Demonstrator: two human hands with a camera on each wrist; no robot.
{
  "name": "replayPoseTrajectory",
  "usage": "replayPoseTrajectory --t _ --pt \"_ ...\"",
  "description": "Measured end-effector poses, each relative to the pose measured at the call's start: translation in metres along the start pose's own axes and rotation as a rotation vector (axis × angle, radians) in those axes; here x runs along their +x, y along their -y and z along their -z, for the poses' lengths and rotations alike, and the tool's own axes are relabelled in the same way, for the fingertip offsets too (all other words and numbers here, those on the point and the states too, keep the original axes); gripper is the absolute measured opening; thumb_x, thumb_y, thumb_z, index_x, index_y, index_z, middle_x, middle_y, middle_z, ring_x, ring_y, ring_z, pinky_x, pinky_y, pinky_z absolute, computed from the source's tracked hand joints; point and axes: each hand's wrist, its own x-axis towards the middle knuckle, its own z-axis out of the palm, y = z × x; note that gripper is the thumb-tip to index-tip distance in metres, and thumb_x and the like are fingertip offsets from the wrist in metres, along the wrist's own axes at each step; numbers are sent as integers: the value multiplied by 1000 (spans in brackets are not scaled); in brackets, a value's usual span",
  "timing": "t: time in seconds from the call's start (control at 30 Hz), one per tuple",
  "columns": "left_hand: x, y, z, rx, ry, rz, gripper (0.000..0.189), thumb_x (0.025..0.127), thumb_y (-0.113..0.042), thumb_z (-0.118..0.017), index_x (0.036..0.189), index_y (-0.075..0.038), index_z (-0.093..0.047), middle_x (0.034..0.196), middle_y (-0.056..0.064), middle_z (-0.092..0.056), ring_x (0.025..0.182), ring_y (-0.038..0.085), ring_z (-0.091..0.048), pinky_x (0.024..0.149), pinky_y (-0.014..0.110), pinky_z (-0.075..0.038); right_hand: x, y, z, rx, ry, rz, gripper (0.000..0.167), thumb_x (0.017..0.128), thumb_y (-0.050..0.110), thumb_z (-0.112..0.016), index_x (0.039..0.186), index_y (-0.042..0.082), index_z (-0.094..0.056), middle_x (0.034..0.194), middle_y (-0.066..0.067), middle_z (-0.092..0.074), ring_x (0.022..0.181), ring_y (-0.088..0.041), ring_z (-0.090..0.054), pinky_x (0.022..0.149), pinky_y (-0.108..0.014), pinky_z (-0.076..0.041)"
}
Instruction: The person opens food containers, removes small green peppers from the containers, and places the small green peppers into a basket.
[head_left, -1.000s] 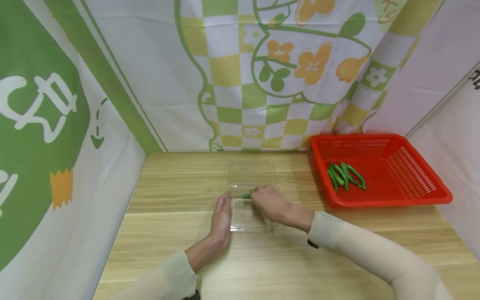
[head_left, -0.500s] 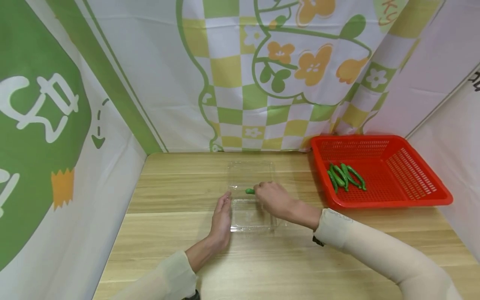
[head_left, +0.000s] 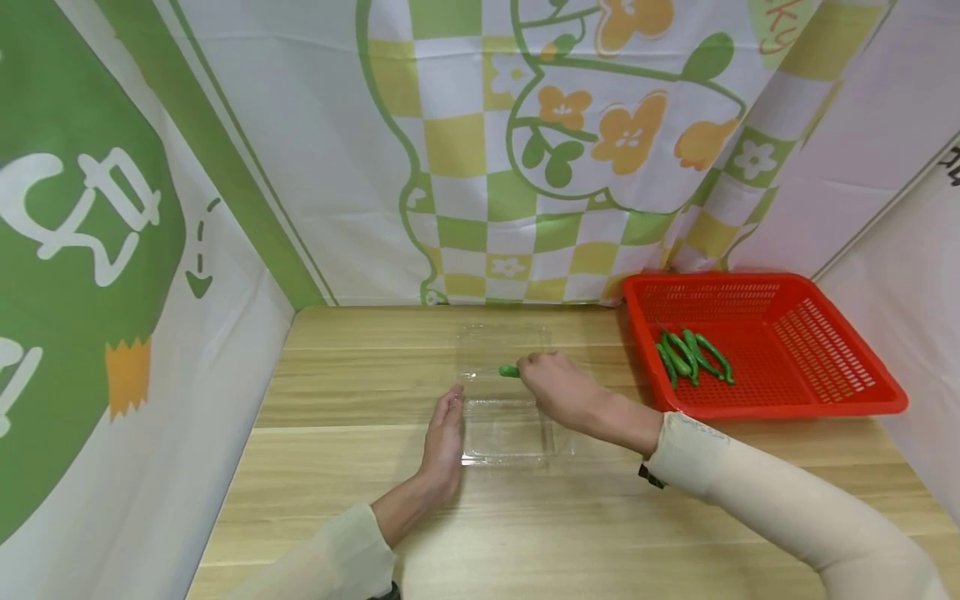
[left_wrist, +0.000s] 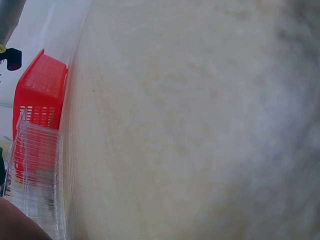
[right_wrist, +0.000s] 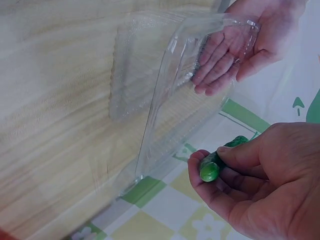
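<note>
Pinched between the thumb and fingers of my right hand [head_left: 566, 392] is a green chili pepper [head_left: 509, 371], held over the clear plastic container. In the right wrist view the pepper [right_wrist: 210, 171] points its rounded end at the camera, with the rest partly behind the fingers. The hinged container [head_left: 506, 433] lies open on the table, its lid [head_left: 502, 346] folded back towards the curtain. My left hand [head_left: 442, 450] rests along the container's left wall, fingers straight. Seen through the plastic in the right wrist view, that left hand [right_wrist: 225, 55] shows flat fingers.
A red plastic basket [head_left: 780, 411] stands at the right back of the table, with several green chili peppers [head_left: 693, 354] at its left side. Printed cloth [head_left: 525, 208] hangs along the table's back edge. Wooden tabletop [head_left: 337, 375] spreads left of the container.
My right hand has lifted away from the container's base, moving right and towards the back with the pepper. My left hand stays at the container's side.
</note>
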Motion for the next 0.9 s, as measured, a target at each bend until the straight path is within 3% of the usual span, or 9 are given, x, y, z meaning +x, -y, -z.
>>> replayPoseTrajectory --t 0.2,0.4,0.63,0.9 --pt "-1 -1 0 -5 18 5 54 117 -28 -22 166 -5 -19 177 16 -10 163 42 3 130 64 5 -3 -5 10 -20 2 7 9 91 -14 -68 98 -8 -70 93 -22 -73 86 -39 -75 67 -42 -66" --pt "0 0 0 -10 16 -8 54 117 -25 -22 166 -3 -19 177 16 -11 163 41 1 131 61 4 -3 -12 22 -70 -26 -6 4 94 -11 -67 95 -8 -70 88 -21 -71 82 -39 -74 64 -44 -65" --pt "0 0 0 -7 12 -14 54 117 -25 -22 166 -3 -20 177 17 -11 163 42 0 132 61 3 -1 -25 35 -48 -35 -43 8 93 -13 -64 95 -7 -69 86 -19 -70 83 -41 -74 68 -49 -65" --pt "0 0 0 -17 19 -19 54 117 -24 -22 166 -2 -18 177 17 -10 163 41 1 132 59 2 0 -44 42 -54 -93 -63 13 94 -13 -63 86 -4 -68 78 -19 -69 76 -41 -71 60 -49 -60"
